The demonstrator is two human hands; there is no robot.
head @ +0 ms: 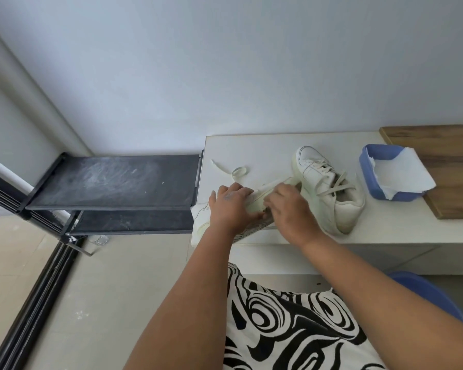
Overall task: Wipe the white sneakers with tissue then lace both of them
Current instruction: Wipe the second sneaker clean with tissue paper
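A: What is seen, from left to right?

B: A loose lace (229, 169) is lying on the white table (278, 145). The near sneaker (254, 202) is gripped by the left hand (229, 206) and right hand (289, 206).

A: And the other sneaker (329, 188)?

B: It is laced already, it seems. Lacing is judged in hand; next the lace must be picked up and threaded.

White sneaker (329, 188): smooth leather-like upper, matt, woven flat laces. Table (251, 150): smooth matt white top. Board (439, 145): wood grain, matt. Blue tub (369, 177): glossy plastic, lined with crinkled white paper (401, 172). Shelf rack (112, 180): black metal frame, dusty scuffed matt panels. Floor (96, 289): smooth pale tiles. Dress (284, 324): black-white printed cloth.
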